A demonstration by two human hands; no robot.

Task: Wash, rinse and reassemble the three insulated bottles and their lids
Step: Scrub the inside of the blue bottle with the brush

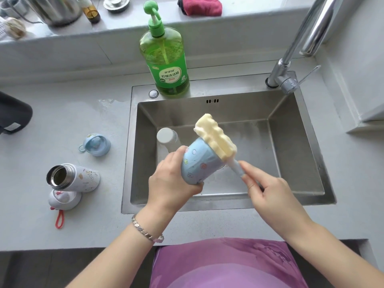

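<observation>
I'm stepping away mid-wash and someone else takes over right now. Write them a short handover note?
Left hand grips the blue bottle over the sink. Right hand holds the sponge brush by its handle, sponge against the bottle's outside.
On the counter left of the sink: blue lid, open white bottle, white lid. A third, pale bottle is in the sink.
Done: lids off two bottles. Left: finish scrubbing, rinse everything, refit lids; the tap is not running.

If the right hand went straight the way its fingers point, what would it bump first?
Probably the blue bottle that the left hand grips. The right hand pinches the sponge brush handle, pointing up and left toward it; depth is hard to judge.
</observation>
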